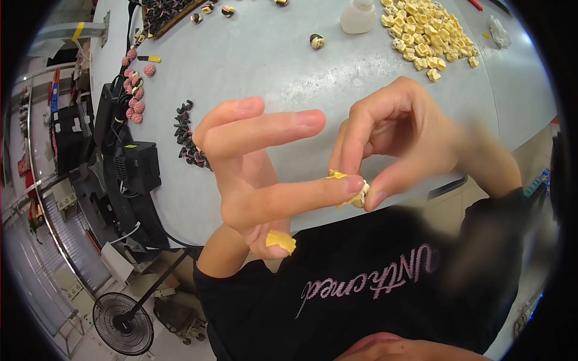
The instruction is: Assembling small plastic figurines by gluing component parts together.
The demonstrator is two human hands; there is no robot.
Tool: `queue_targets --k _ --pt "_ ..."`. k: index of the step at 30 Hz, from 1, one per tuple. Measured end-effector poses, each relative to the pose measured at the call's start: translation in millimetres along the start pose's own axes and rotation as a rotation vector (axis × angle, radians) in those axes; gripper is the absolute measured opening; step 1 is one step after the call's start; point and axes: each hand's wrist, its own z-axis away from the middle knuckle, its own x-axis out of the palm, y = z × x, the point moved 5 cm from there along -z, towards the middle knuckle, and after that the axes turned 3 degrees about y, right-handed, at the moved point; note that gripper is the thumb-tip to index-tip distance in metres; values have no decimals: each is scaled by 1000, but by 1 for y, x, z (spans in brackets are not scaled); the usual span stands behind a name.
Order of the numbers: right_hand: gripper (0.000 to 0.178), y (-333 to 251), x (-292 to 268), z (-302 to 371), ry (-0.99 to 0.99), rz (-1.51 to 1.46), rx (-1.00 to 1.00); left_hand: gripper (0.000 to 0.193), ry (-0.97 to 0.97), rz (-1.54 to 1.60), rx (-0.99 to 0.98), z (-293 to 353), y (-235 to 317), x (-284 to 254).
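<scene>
your right hand (397, 138) pinches a small cream part (360, 197) against your left hand (259, 174) – yellow tape (280, 240) half peeled (a judgement) – the heap of cream parts (424, 36) on the grey table (271, 66) waits.

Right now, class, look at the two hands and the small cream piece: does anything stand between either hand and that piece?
Nothing visible does. The small cream piece is already pinched between the left hand and the right hand, above the grey table. A yellow scrap sits at the left thumb, off to the side.
</scene>
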Motion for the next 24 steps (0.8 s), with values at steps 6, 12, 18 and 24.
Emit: queue_targets --k 6,12,18,24 --pt "51 3 5 -2 -46 23 -84 70 -180 -31 39 -1 -6 12" --pt "71 0 5 -4 -37 3 -38 71 -149 8 -129 1 -4 11" --pt "70 -5 3 -1 -18 13 -113 70 66 72 125 4 -4 0" --pt "69 -5 3 -2 -34 22 -98 67 64 55 166 4 -3 -3"
